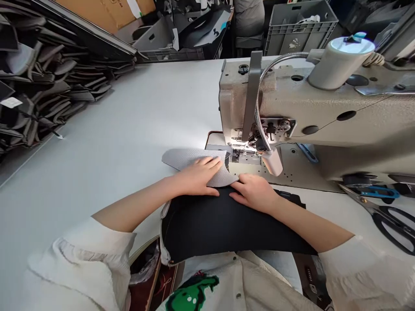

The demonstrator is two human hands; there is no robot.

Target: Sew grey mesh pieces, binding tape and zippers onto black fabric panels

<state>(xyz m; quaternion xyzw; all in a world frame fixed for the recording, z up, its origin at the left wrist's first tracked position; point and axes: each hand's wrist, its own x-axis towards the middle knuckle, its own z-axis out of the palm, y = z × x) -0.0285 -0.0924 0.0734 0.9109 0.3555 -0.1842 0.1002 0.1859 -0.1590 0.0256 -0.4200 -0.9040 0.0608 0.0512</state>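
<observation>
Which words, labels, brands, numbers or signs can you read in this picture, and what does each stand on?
"COFFEE": sideways on the brown package near the bottom edge; small, so the last letters are uncertain.
"CM": on the cardboard box at the top edge; possibly part of a longer marking.
Too small to read: any print on the white tag at left.

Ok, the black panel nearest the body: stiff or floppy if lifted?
Probably semi-stiff: the black panel keeps a smooth surface without deep wrinkles. Likely light for its size, since its near edge looks thin. Might slip lapward if released, as its near part seems to overhang the white table.
</observation>
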